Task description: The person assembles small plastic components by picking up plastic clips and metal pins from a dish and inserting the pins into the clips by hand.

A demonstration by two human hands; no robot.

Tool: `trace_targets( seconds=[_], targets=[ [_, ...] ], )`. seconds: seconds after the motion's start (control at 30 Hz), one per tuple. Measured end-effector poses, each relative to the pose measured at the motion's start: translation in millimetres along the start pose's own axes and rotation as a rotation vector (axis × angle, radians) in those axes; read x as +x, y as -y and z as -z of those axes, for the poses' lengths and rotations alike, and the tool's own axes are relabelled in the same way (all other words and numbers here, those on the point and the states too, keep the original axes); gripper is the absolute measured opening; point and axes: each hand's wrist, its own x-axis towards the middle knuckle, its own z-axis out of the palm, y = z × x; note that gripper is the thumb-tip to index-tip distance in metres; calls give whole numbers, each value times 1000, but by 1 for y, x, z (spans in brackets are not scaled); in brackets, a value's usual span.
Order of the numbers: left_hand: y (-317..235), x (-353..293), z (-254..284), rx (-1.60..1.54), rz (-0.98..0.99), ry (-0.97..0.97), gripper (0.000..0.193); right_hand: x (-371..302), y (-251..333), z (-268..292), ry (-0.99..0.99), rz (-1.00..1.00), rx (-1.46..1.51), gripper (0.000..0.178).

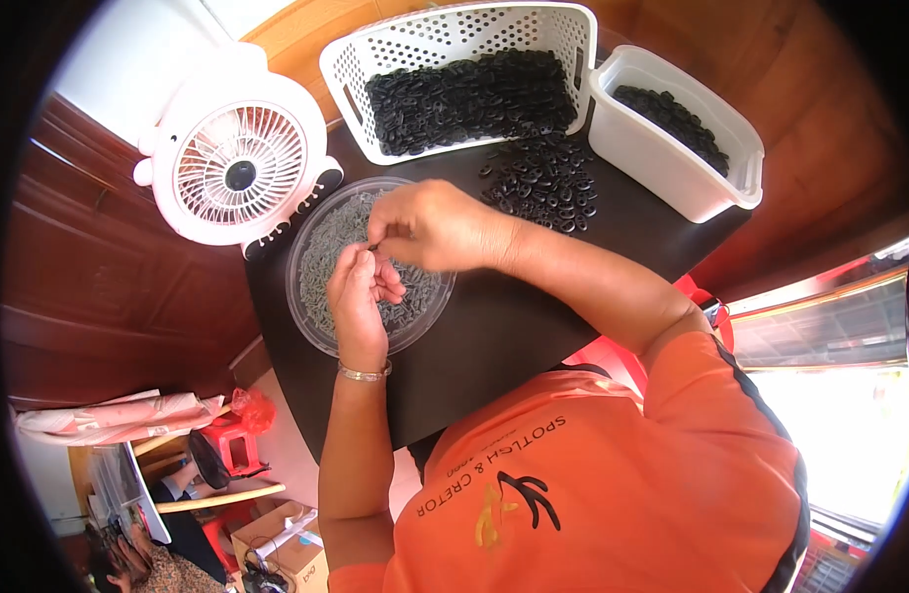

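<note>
Pinching small dark piece [373, 247] at meeting point of left hand [361, 287] and right hand [435, 227], directly above clear round tub [293, 277] full of short grey pieces [326, 257]. Reaching in from 6 o'clock on left, from 4 o'clock on right. On left: thumb and forefinger pressed together at the piece, other fingers loosely curled over tub. On right: thumb and forefinger closing on it from above, other fingers folded in. Too small and too covered to make out exact shape; cannot tell whether joined to a grey bit. Possibly same kind as loose black pieces [543, 188] on dark desk [474, 336] at 2 o'clock. Holding more black ones: white perforated basket [581, 59] at 1 o'clock, white bin [642, 163] farther out at 2 o'clock. Standing at 10 o'clock, beside tub: pink-and-white fan [240, 148]. Judging by look: very light, stiff, probably smooth hard plastic, so a bit slippery and easy to drop; probably not fragile. Best to grip by outer edges with thumb and forefinger pads, squeezing lightly, leaving middle uncovered.
</note>
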Motion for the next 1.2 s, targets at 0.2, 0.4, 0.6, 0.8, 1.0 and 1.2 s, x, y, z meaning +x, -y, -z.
trace_targets(
  seconds=[0.2, 0.4, 0.6, 0.8, 1.0, 1.2],
  targets=[
    [3, 2, 8, -46, 12, 31, 21, 0, 8, -9, -129, 262, -230, 11],
    [1, 3, 9, -67, 14, 46, 16, -1, 9, -10, -91, 81, -98, 10],
    [-1, 4, 11, -178, 33, 31, 21, -3, 11, -11, -140, 141, -269, 10],
    [-3, 5, 15, -203, 100, 124, 25, -3, 6, -12, -123, 198, -198, 8],
    [-2, 6, 16, -195, 87, 146, 26, -3, 5, -13, -157, 167, -172, 7],
    [-3, 4, 13, -87, 14, 121, 23, -4, 5, -17, -173, 69, -53, 13]
  ],
)
